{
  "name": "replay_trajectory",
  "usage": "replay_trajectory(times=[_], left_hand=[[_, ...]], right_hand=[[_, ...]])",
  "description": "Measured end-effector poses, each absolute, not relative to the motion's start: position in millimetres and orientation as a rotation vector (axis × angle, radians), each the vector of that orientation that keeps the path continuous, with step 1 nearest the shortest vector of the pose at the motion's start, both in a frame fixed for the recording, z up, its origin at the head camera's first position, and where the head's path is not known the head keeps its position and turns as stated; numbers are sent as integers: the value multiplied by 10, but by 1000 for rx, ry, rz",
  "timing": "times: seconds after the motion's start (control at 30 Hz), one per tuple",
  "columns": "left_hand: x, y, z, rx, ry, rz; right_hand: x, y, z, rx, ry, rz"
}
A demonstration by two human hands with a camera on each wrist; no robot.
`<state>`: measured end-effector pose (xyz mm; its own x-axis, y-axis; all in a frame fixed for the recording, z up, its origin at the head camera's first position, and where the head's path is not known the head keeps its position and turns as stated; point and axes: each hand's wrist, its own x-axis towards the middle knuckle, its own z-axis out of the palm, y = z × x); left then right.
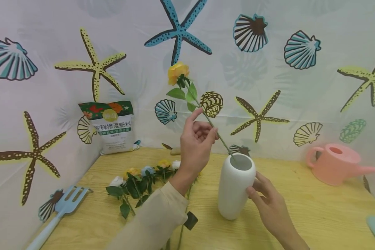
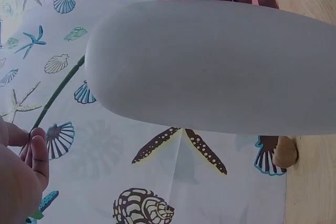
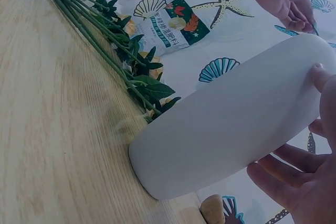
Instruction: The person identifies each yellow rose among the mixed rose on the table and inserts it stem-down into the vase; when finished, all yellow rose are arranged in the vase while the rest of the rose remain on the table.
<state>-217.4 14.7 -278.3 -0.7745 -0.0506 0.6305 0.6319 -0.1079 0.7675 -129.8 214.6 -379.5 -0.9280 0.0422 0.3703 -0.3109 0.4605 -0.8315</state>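
Note:
My left hand (image 1: 196,147) pinches the thin green stem (image 1: 222,140) of a yellow artificial rose (image 1: 177,73) between thumb and fingers. The bloom points up and to the left, and the stem's lower end enters the mouth of a white vase (image 1: 232,194). My right hand (image 1: 271,203) holds the vase from its right side, thumb toward me and fingers round the far side. In the right wrist view, the thumb lies near the rim of the vase and the other fingers spread along its wall. The stem's tip inside the vase is hidden.
Several artificial flowers (image 1: 137,187) lie on the wooden table left of the vase, partly behind my left sleeve (image 1: 156,218). A fertilizer bag (image 1: 115,137) leans at the back left. A blue hand fork (image 1: 69,203) lies left, a pink watering can (image 1: 334,165) stands right. A stone (image 3: 212,209) sits near the back edge.

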Motion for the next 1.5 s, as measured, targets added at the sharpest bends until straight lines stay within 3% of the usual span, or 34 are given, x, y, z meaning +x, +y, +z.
replay_trajectory(times=[0.3,0.6,0.9,1.2,1.5], left_hand=[[-2176,222,-2831,-870,-1792,-1515],[-2153,243,-2970,-1000,-1917,-1552],[-2113,234,-3011,-924,-2088,-1626],[-2151,302,-2932,-599,-2130,-1836],[-2174,372,-2881,-435,-2004,-2052]], right_hand=[[-1308,2147,-3814,253,-2370,1437],[-1325,2156,-3813,249,-2367,1424],[-1323,2162,-3795,255,-2363,1415],[-1314,2154,-3796,246,-2353,1411],[-1311,2143,-3814,228,-2363,1432]])
